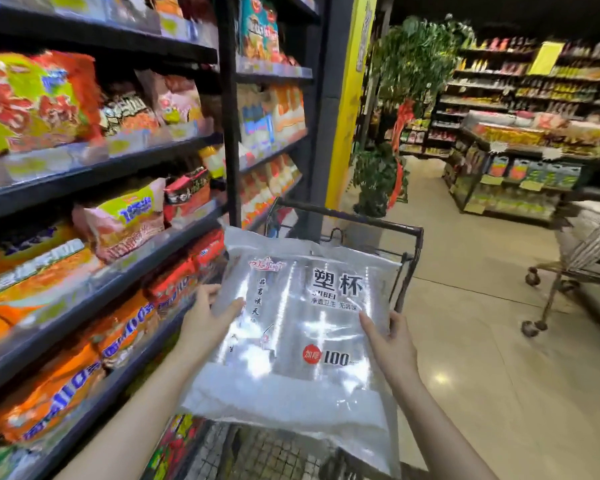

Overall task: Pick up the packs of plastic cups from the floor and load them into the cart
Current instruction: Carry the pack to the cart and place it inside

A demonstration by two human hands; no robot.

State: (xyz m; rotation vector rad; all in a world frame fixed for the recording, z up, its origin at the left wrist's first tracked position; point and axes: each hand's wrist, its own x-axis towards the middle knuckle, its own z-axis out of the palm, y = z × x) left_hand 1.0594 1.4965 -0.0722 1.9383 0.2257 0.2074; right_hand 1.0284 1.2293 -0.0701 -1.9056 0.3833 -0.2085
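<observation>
Both forearms are reaching in from the bottom edge. Left hand (205, 315) is gripping the left edge of the pack of plastic cups (291, 341), thumb lying on top, fingers curling under. Pack is sitting mid-frame, held flat above the cart (378, 225), clear wrap glaring. Right hand (390, 341) is pinching the right edge, thumb on top. Snack shelves (101, 168) are filling the left side; a second cart (582, 251) is standing at right on the tiled floor (465, 323).
</observation>
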